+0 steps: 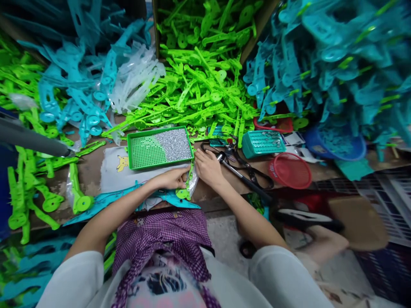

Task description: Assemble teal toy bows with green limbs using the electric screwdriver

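Observation:
My left hand (173, 178) and my right hand (208, 167) meet at the table's front edge, just below a green tray (141, 150) that is partly filled with small silvery screws. Between the two hands is a green plastic piece (188, 184) in a bit of clear wrap. The left fingers pinch its upper end and the right fingers rest against it from the right. Under the left forearm lies a long teal plastic piece (112, 200). Black pliers or scissors (244, 171) lie just to the right of my right hand.
Heaps of green plastic parts (205, 85) and teal parts (80, 94) fill the table's back and sides; assembled teal ones (337, 64) hang at right. A teal screw box (263, 143), a red basket (290, 170), a blue basket (340, 145) and a cardboard box (257, 25) stand nearby.

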Tool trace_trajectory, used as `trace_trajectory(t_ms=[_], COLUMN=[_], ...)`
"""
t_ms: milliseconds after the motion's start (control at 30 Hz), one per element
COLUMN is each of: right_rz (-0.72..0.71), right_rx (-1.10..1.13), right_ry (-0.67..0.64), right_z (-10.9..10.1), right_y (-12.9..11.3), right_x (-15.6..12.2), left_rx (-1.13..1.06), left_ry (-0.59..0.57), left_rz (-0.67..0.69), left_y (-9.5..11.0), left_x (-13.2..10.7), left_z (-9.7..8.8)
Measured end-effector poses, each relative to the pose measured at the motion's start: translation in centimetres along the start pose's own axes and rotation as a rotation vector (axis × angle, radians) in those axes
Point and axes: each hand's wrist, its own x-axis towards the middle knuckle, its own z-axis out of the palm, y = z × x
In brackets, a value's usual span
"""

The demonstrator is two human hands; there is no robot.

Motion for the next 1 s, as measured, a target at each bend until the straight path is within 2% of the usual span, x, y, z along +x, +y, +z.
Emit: trace_trajectory(t_ms=[133, 300, 400, 467, 600, 667, 733, 800, 933, 1000], right_rz=[0.034, 0.096, 0.134, 0.169, 0.191, 0.239, 0.288, 0.248, 0.036, 0.053], right_rx=[0.040, 0.223, 0.330, 0.392, 0.401, 0.379, 0.406, 0.463, 0.476, 0.479], right_ry=[0.039, 0.058, 0.183, 0.285, 0.360, 0.383, 0.406, 0.410, 0.398, 0.404], right_z=[0.4, 0.1, -0.6, -1.0, -1.0, -1.0, -1.0, -1.1, -1.4, -1.5], right_y=[0.5, 1.4, 0.8, 0.2, -0.1, 0.0, -0.3, -1.4, -4.0, -4.6], right_x=[-0.1, -0.5, -0.9, -1.3, -2.0, -2.3, -2.3, -2.0, -1.3, -1.8], left_rx=[0.023, 0.022, 0.077, 0.167, 0.349, 0.428, 0.526, 0.625, 0.756, 0.797], left_ry=[0.003, 0.002, 0.009, 0.054, 0.254, 0.402, 0.589, 0.765, 1.066, 1.144], left_rz=[-0.015, -0.053, -0.073, -0.045, 0.056, 0.046, -0.017, -0.090, -0.186, -0.299], left_y=[0.1, 1.0, 2.1, 3.0, 4.0, 3.7, 2.8, 1.5, -1.0, -1.9], left_x=[0.0, -0.1, -0.7, -2.0, -6.5, -8.6, -9.7, -9.6, -8.1, -7.9], left_z=[0.0, 0.0, -0.2, -0.4, -1.8, -3.3, -5.4, -8.0, -13.3, -15.3])
